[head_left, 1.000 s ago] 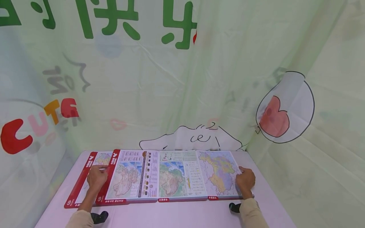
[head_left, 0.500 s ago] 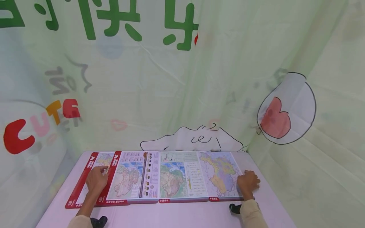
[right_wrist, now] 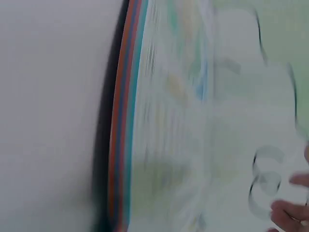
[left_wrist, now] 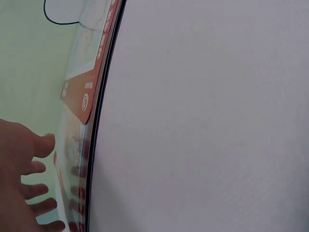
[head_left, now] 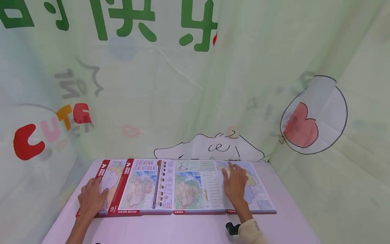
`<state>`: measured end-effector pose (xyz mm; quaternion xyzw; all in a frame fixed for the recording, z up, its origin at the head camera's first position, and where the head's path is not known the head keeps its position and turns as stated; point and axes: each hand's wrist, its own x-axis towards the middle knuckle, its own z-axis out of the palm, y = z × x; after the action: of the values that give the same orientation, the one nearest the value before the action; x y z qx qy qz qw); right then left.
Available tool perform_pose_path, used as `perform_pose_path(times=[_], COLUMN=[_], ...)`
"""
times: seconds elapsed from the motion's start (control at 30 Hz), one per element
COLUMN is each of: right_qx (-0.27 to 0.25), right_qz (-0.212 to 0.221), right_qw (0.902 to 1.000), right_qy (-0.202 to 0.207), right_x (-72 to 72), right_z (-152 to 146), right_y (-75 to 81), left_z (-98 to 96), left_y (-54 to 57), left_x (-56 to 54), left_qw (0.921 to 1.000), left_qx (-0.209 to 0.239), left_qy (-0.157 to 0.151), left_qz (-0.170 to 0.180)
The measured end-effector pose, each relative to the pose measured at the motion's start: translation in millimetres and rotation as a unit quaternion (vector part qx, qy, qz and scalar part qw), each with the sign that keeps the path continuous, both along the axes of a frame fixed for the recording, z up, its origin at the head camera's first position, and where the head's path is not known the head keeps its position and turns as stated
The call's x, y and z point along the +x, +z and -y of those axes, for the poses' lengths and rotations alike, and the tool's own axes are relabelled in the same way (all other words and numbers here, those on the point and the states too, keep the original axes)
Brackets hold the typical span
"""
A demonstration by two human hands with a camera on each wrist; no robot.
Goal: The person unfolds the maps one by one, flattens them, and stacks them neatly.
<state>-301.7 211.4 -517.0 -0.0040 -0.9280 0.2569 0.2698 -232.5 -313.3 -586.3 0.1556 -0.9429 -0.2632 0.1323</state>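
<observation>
Lying on pinkish tbl [head_left: 164,230], map panels [head_left: 187,195] w/ pale-grn printed curtain [head_left: 170,101] behind.

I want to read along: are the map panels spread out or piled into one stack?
Spread out: the map panels lie in a row along the table, printed faces up, with several maps visible.

Your left hand [head_left: 92,199] has shifted outward from beside the red border strip [head_left: 121,186] of the overlapping glossy map sheet, to the outer edge of the leftmost red-bordered map sheet [head_left: 112,179]; its curled fingers are now spread. Your right hand [head_left: 236,184] has left the outer edge of the rightmost pale, multicoloured map panel [head_left: 261,191] and moved inward over it, fingers extended. That panel's near outer corner, previously covered, now shows.
</observation>
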Motion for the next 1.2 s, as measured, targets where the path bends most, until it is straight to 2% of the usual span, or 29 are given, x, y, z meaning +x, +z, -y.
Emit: perform_pose_path(times=[0.03,0.1,0.17,0.23,0.3,0.33,0.4,0.53,0.6,0.73,0.77,0.87,1.03,1.2], right_qx=[0.018,0.048,0.071,0.084,0.101,0.108,0.134,0.167,0.175,0.188,0.194,0.202,0.198,0.191], right_qz=[-0.002,0.025,0.075,0.134,0.18,0.188,0.21,0.219,0.228,0.228,0.235,0.235,0.244,0.252], right_qw=[0.9988,0.9897,0.9722,0.9499,0.9294,0.9225,0.9118,0.9001,0.8947,0.8923,0.8914,0.8927,0.8903,0.8879], right_qy=[0.045,0.132,0.21,0.27,0.306,0.319,0.326,0.337,0.341,0.341,0.335,0.327,0.33,0.334], right_x=[3.3,10.9,17.8,23.8,27.1,26.1,26.6,26.4,30.0,29.5,30.5,27.5,26.7,28.3], right_z=[16.4,48.4,76.2,98.7,115.7,122.1,133.0,144.6,148.5,153.5,154.6,155.8,156.3,154.9], right_y=[-1.1,-6.2,-16.3,-24.5,-33.6,-42.7,-50.9,-67.8,-62.8,-61.6,-56.8,-59.1,-58.6,-59.6], left_z=[2.6,6.7,9.3,10.4,10.7,11.0,11.6,13.4,14.8,17.8,17.7,16.3,13.7,12.6], left_y=[-1.9,-5.8,-9.2,-12.4,-15.5,-16.7,-18.7,-20.4,-20.4,-18.0,-17.0,-15.0,-17.3,-18.5], left_x=[0.9,2.3,2.9,2.3,1.5,1.1,0.9,3.2,5.3,11.0,12.9,19.1,32.2,46.0], left_qw=[1.0,0.9997,0.9993,0.9988,0.9982,0.9978,0.9973,0.997,0.9971,0.9969,0.9967,0.9964,0.9953,0.9943], left_qx=[-0.006,-0.013,-0.025,-0.037,-0.049,-0.056,-0.065,-0.067,-0.063,-0.062,-0.064,-0.069,-0.082,-0.091], left_qy=[-0.005,-0.012,-0.019,-0.025,-0.03,-0.033,-0.035,-0.04,-0.043,-0.048,-0.049,-0.046,-0.035,-0.03], left_qz=[0.004,0.014,0.02,0.02,0.015,0.01,0.0,-0.007,-0.001,0.009,0.01,0.013,0.038,0.047])
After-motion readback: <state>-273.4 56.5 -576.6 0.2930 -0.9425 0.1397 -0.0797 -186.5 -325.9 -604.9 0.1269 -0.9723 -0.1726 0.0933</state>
